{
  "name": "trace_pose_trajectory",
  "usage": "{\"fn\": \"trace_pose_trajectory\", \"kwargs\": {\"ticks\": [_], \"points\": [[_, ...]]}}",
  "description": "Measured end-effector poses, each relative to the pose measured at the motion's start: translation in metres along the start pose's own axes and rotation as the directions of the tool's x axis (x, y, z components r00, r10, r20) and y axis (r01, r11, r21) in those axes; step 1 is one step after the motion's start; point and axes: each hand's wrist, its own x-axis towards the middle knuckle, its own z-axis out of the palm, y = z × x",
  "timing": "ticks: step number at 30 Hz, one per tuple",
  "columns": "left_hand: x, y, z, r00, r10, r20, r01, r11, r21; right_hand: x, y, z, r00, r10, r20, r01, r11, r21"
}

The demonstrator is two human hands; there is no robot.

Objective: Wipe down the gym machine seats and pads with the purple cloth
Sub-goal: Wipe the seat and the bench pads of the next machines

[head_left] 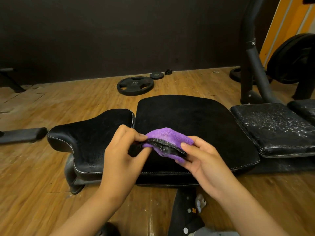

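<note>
As the left hand [126, 147] and right hand [197, 160] each pinch an end of the purple cloth [170, 136] above the middle pad [196, 116], apparently to refold it.

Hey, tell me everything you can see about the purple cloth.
The purple cloth looks soft and knit-textured, and is bunched into a folded wad. A dark band flecked with whitish specks runs along its fold. The left hand pinches its left end and the right hand pinches its right side, thumb on top. It sits over the wide black middle pad; whether it touches the pad is unclear.
</note>
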Motion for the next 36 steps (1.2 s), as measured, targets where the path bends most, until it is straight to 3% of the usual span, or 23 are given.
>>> {"fn": "trace_pose_trajectory", "kwargs": {"ticks": [2,5,9,11,16,21,24,27,29,32,36], "points": [[0.001,0.014,0.008,0.968,-0.238,-0.082,0.219,0.956,-0.195,0.0,0.004,0.011,0.997,0.073,0.039,-0.079,0.979,0.188],[0.001,0.027,0.02,0.858,-0.513,-0.023,0.445,0.766,-0.463,0.0,0.008,0.023,0.992,0.106,0.066,-0.122,0.939,0.322],[-0.002,0.033,0.023,0.743,-0.644,0.181,0.579,0.483,-0.657,0.0,0.008,0.028,0.992,0.103,0.068,-0.119,0.939,0.321],[-0.003,0.033,0.021,0.728,-0.639,0.249,0.602,0.422,-0.678,-0.001,0.01,0.029,0.986,0.144,0.084,-0.163,0.936,0.313],[-0.005,0.024,0.014,0.795,-0.494,0.353,0.597,0.534,-0.598,-0.001,0.011,0.026,0.973,0.215,0.082,-0.23,0.919,0.32],[-0.011,0.0,0.015,0.83,-0.424,0.362,0.535,0.79,-0.299,0.004,-0.001,0.011,0.991,0.117,0.065,-0.132,0.941,0.313],[-0.013,-0.024,0.02,0.886,-0.398,0.237,0.422,0.905,-0.058,0.015,-0.009,-0.01,0.997,0.04,-0.065,-0.03,0.989,0.145],[-0.012,-0.049,0.026,0.895,-0.388,0.222,0.374,0.922,0.103,0.034,-0.027,-0.035,0.969,-0.075,-0.235,0.035,0.985,-0.168],[-0.012,-0.062,0.033,0.897,-0.376,0.232,0.347,0.925,0.156,0.055,-0.043,-0.055,0.932,-0.182,-0.313,0.025,0.895,-0.446],[-0.015,-0.07,0.043,0.909,-0.356,0.217,0.321,0.93,0.178,0.092,-0.068,-0.086,0.894,-0.348,-0.281,-0.031,0.578,-0.816],[-0.019,-0.071,0.047,0.924,-0.344,0.168,0.318,0.934,0.164,0.139,-0.08,-0.105,0.91,-0.349,-0.223,-0.157,0.207,-0.966]]}}
